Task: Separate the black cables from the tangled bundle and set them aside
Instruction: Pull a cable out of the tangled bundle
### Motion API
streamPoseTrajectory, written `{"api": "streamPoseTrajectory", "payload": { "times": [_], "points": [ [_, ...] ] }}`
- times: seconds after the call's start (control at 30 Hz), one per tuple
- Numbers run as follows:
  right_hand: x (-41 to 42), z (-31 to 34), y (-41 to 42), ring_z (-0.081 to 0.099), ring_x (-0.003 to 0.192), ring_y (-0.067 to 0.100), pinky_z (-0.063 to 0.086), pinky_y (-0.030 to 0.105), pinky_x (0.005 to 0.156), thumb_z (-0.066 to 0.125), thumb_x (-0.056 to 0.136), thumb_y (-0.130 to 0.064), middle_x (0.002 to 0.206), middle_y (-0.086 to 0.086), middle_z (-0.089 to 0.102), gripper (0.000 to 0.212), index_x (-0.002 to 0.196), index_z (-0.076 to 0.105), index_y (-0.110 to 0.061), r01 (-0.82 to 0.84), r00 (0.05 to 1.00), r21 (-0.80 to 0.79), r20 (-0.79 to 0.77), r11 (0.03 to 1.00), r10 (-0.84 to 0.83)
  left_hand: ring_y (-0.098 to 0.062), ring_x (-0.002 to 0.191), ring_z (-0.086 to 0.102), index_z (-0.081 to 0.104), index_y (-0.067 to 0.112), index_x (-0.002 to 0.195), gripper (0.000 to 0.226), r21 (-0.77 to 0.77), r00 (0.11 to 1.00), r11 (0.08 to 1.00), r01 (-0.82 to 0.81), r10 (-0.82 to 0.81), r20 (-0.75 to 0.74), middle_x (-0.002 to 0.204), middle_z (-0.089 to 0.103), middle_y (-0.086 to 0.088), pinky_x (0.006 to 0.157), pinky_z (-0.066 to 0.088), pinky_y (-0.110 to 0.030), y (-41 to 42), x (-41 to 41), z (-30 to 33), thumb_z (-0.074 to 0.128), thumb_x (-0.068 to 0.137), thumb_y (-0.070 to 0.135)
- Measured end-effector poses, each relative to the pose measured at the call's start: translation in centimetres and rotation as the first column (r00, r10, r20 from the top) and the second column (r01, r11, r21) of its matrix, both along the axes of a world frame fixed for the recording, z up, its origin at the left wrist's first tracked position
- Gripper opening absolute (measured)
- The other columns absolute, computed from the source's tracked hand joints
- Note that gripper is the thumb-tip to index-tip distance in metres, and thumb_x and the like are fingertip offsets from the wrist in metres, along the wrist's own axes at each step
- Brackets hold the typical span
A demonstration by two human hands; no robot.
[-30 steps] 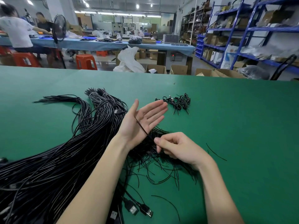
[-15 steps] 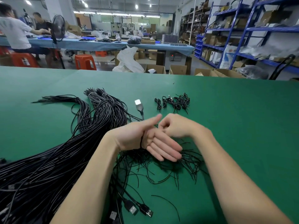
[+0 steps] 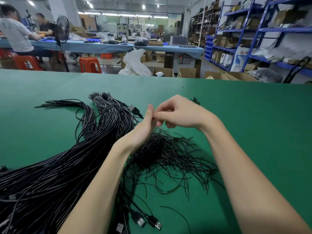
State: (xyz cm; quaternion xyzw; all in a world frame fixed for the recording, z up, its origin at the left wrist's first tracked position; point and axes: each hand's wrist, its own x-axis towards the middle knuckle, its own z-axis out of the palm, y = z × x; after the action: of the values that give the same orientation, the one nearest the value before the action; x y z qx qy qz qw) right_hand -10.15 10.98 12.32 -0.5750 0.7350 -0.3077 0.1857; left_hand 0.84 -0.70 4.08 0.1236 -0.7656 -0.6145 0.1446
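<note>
Two bare hands meet above a green desk (image 3: 253, 132) in a workshop. The left hand (image 3: 143, 129) stands on edge with its fingers straight, thumb side towards the camera. The right hand (image 3: 179, 114) has its fingers curled, with thumb and forefinger pinching at the left hand's fingertips; whatever thin thing it pinches is too small to make out. A black cable with a silver plug (image 3: 135, 110) sticks out just behind the left hand. A thick bundle of black cables (image 3: 55, 166) sweeps from the near left corner towards the middle of the desk. Beneath the hands lies a loose heap of short black wires (image 3: 168, 156). More plugs (image 3: 148, 222) lie at the near edge.
</note>
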Motion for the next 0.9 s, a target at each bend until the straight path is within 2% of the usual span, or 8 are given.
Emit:
{"api": "streamPoseTrajectory", "payload": {
  "times": [0.1, 0.2, 0.3, 0.43, 0.57, 0.67, 0.73, 0.9],
  "points": [
    [0.3, -2.4, 0.5, 0.069, 0.067, 0.007, 0.049, 0.020, 0.071, 0.057, 0.104, -0.027, 0.074, 0.000, 0.077, 0.019, 0.100, 0.073, -0.017, -0.062, 0.988, -0.047, 0.139, 0.997, 0.068, -0.006, 0.147, 0.032, 0.038, 0.029, 0.154, 0.082, 0.181, 0.992, 0.983, -0.040, 0.060, -0.107, 0.160, 0.037, 0.003, 0.127, 0.009, -0.040, -0.7, -0.1, -0.3, 0.009, 0.092, 0.074],
    [0.4, -5.5, 1.0, 0.069, 0.075, 0.015, 0.050, 0.026, 0.089, 0.047, 0.110, -0.029, 0.071, 0.001, 0.071, 0.027, 0.107, 0.073, -0.023, -0.200, 0.917, -0.057, 0.341, 0.978, 0.207, -0.005, 0.145, 0.035, 0.032, 0.018, 0.156, 0.071, 0.382, 0.961, 0.922, 0.064, 0.047, -0.273, 0.158, 0.040, 0.004, 0.126, 0.016, -0.036, -0.7, 0.1, 0.1, 0.006, 0.103, 0.058],
    [0.0, -8.0, 0.8, 0.058, 0.063, 0.015, 0.050, 0.021, 0.069, 0.046, 0.109, -0.028, 0.066, 0.002, 0.060, 0.031, 0.102, 0.073, -0.017, -0.259, 0.863, -0.027, 0.442, 0.966, 0.244, -0.011, 0.147, 0.035, 0.029, 0.012, 0.157, 0.069, 0.451, 0.924, 0.852, 0.267, -0.092, -0.372, 0.159, 0.040, -0.002, 0.124, 0.019, -0.033, -0.2, 0.4, 0.4, 0.007, 0.105, 0.053],
    [-1.5, -8.5, -0.1, 0.057, 0.062, 0.010, 0.045, 0.024, 0.073, 0.056, 0.096, -0.060, 0.062, -0.004, 0.063, 0.044, 0.077, 0.077, -0.027, -0.204, 0.968, 0.106, 0.173, 0.973, 0.185, -0.023, 0.150, 0.031, 0.030, 0.004, 0.155, 0.075, 0.473, 0.869, 0.743, 0.473, -0.306, -0.389, 0.160, 0.035, -0.013, 0.125, 0.020, -0.038, 0.0, 1.0, 0.9, 0.009, 0.104, 0.054],
    [-2.8, -7.8, -0.5, 0.070, 0.078, 0.007, 0.050, 0.008, 0.068, 0.058, 0.104, -0.025, 0.097, 0.005, 0.075, 0.018, 0.106, 0.074, -0.019, -0.199, 0.979, 0.190, 0.070, 0.961, 0.189, -0.030, 0.144, 0.041, 0.043, 0.001, 0.149, 0.082, 0.366, 0.853, 0.772, 0.520, -0.454, -0.256, 0.153, 0.045, -0.018, 0.115, 0.038, -0.036, 0.2, 1.2, 1.0, 0.005, 0.103, 0.057],
    [-4.1, -7.0, -1.2, 0.053, 0.054, 0.009, 0.041, 0.015, 0.050, 0.062, 0.099, -0.025, 0.063, -0.006, 0.066, 0.032, 0.069, 0.071, -0.018, -0.058, 0.967, 0.216, -0.230, 0.975, 0.109, -0.031, 0.137, 0.051, 0.050, -0.002, 0.143, 0.086, 0.281, 0.866, 0.823, 0.494, -0.495, -0.073, 0.146, 0.053, -0.019, 0.103, 0.049, -0.035, 0.6, 0.9, 0.9, 0.003, 0.102, 0.057],
    [-4.7, -6.0, -1.3, 0.039, 0.047, 0.005, 0.035, 0.015, 0.049, 0.069, 0.088, -0.025, 0.048, -0.012, 0.053, 0.032, 0.056, 0.065, -0.022, -0.021, 0.967, 0.191, -0.244, 0.981, 0.068, -0.030, 0.134, 0.054, 0.050, -0.004, 0.142, 0.089, 0.220, 0.854, 0.841, 0.494, -0.517, 0.055, 0.143, 0.055, -0.020, 0.100, 0.051, -0.034, 0.8, 0.7, 0.8, 0.001, 0.102, 0.058],
    [-4.5, -2.3, -2.3, 0.053, 0.055, -0.001, 0.037, 0.018, 0.055, 0.074, 0.081, -0.034, 0.052, -0.023, 0.057, 0.018, 0.065, 0.066, -0.033, -0.009, 0.874, 0.169, -0.477, 0.986, 0.090, -0.012, 0.129, 0.058, 0.055, 0.007, 0.141, 0.080, 0.084, 0.916, 0.950, 0.300, -0.311, 0.253, 0.140, 0.061, -0.007, 0.115, 0.042, -0.036, 0.9, -0.3, -0.4, 0.009, 0.103, 0.060]
  ]
}}
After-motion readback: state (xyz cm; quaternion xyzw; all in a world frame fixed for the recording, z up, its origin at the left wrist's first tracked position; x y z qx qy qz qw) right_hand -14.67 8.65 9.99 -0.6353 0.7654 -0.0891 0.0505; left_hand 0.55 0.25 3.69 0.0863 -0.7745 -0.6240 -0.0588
